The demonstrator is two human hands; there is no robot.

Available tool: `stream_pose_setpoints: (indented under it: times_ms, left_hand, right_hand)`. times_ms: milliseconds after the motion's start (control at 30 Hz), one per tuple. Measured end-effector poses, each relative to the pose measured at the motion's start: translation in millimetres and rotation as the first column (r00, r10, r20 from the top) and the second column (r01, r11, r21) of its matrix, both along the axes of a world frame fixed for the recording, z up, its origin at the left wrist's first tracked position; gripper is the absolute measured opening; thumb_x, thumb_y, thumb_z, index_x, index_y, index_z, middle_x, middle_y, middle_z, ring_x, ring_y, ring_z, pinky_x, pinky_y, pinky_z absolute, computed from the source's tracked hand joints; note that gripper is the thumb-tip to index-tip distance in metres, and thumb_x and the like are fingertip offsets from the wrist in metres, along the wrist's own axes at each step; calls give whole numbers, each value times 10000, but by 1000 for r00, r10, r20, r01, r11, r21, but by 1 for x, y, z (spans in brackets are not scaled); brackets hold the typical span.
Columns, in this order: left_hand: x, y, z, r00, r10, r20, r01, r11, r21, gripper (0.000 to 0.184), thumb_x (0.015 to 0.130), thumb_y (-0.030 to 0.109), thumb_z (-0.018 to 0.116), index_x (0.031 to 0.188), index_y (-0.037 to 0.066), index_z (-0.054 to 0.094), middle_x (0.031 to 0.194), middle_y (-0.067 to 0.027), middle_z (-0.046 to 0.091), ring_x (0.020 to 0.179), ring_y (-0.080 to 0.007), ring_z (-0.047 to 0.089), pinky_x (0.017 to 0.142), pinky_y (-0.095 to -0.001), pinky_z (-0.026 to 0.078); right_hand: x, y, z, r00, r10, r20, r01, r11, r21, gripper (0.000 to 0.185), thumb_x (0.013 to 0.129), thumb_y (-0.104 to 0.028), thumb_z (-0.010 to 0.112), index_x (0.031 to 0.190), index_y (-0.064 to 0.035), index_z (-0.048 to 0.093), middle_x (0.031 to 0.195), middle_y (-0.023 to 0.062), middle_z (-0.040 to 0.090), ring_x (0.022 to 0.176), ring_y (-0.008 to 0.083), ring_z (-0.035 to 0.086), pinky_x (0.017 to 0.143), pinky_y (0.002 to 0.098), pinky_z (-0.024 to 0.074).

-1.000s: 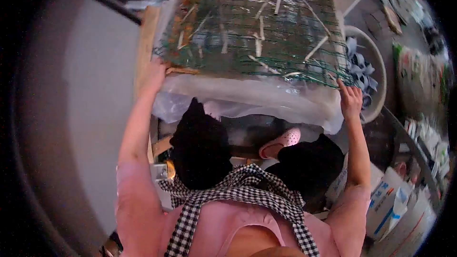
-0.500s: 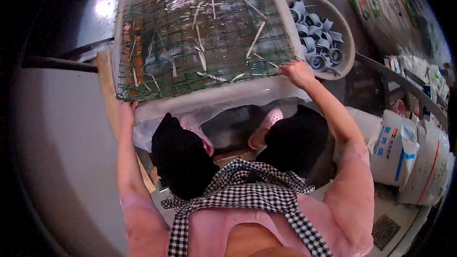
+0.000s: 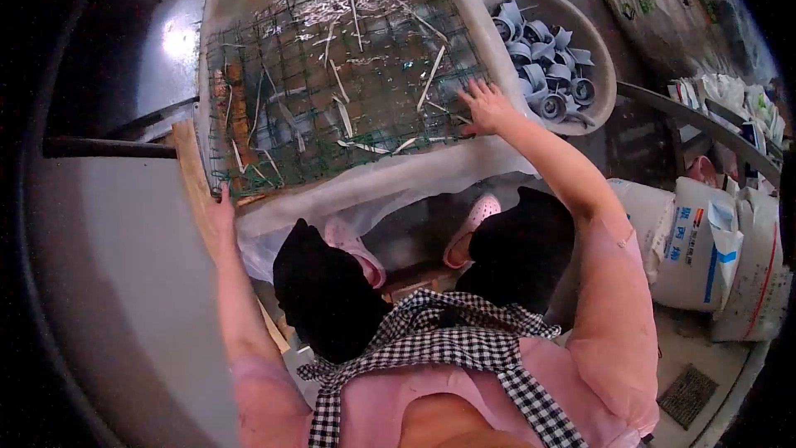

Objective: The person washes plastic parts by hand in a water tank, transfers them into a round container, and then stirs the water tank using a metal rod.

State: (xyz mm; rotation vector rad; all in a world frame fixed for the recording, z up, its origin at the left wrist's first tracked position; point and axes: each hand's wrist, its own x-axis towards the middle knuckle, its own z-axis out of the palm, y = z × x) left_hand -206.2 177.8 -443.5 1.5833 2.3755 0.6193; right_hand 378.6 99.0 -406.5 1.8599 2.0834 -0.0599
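Note:
A green wire mesh (image 3: 311, 149) lies in a large pale tub (image 3: 398, 172) of water, with white strips scattered over it. At the mesh's near left corner, my left hand (image 3: 221, 211) is closed, its fingertips on the green edge; part of its grip is hidden. My right hand (image 3: 487, 108) is open, fingers spread, over the near right corner of the mesh by the tub's rim. An orange-brown bar (image 3: 239, 108) shows through the mesh along the left side.
Right of the tub stands a round basin (image 3: 609, 75) of grey plastic parts (image 3: 547, 66). White sacks (image 3: 692, 241) are stacked at the right, below a metal rail (image 3: 663, 104). A wooden board (image 3: 192, 170) borders the tub's left side. Clear sheeting (image 3: 274, 241) hangs at the front.
My right hand has let go of the mesh edge and spread its fingers, moving left and slightly up. My left hand has moved slightly down with the mesh corner. The mesh sits lower in the water.

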Motion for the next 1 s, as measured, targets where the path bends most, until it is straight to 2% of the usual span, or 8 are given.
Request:
stream_pose_setpoints:
  times_ms: [67,200,267,400,467,700,800,1000]
  left_hand:
    - [-7,3,-4,995,-11,102,17,998,-63,518,793,424,575,878,-86,589,827,-227,616,793,-333,597,699,-401,438]
    - [-3,-27,14,975,-223,15,218,965,143,486,794,392,588,847,-91,582,769,-236,601,748,-351,587,662,-424,432]
    - [-7,-24,10,966,-116,-230,92,990,-111,495,794,398,587,859,-93,578,754,-236,596,721,-340,588,629,-419,433]
    - [13,-27,30,964,-173,-204,169,985,-38,505,787,414,594,815,-90,583,698,-227,590,677,-334,589,599,-413,433]
    - [11,-21,42,962,-135,-236,37,924,-381,519,777,427,603,737,-90,585,633,-209,581,620,-317,587,589,-409,432]
    - [-15,-24,31,906,-224,-358,61,909,-413,586,751,499,596,587,-64,588,559,-207,557,540,-328,570,543,-434,432]
    - [-4,-17,33,889,-239,-391,32,884,-467,615,759,523,567,568,-61,591,563,-225,551,536,-353,563,546,-442,431]
    - [18,1,-29,887,-259,-382,1,829,-560,627,812,560,444,734,-26,655,673,-208,613,665,-375,600,586,-444,460]
  right_hand:
    - [0,7,5,993,-117,26,116,886,-448,729,731,-564,555,1350,-284,291,1400,199,216,1280,403,206,1053,434,171]
    - [9,21,-19,999,-43,33,54,830,-555,726,741,-609,504,1351,-273,296,1397,267,144,1242,449,257,1041,465,192]
    - [7,23,-23,999,-33,38,49,821,-569,733,743,-615,494,1351,-255,299,1392,280,140,1230,462,268,1037,465,203]
    - [0,23,-13,997,-60,55,82,779,-621,776,744,-638,462,1362,-205,280,1388,293,130,1216,487,270,1032,469,219]
    - [0,28,-9,994,-103,40,103,735,-670,882,697,-689,473,1378,-182,232,1397,289,93,1221,488,258,1021,485,230]
    - [-11,24,-26,998,6,66,38,762,-646,1028,617,-650,616,1381,-104,197,1361,365,49,1213,556,172,969,567,250]
    - [-16,35,-39,993,38,115,44,775,-631,957,668,-624,579,1361,-55,244,1328,404,100,1176,552,269,930,551,325]
    - [-10,60,-108,978,105,182,36,771,-636,560,838,-411,408,1287,-76,409,1380,236,242,1253,499,169,963,632,172]
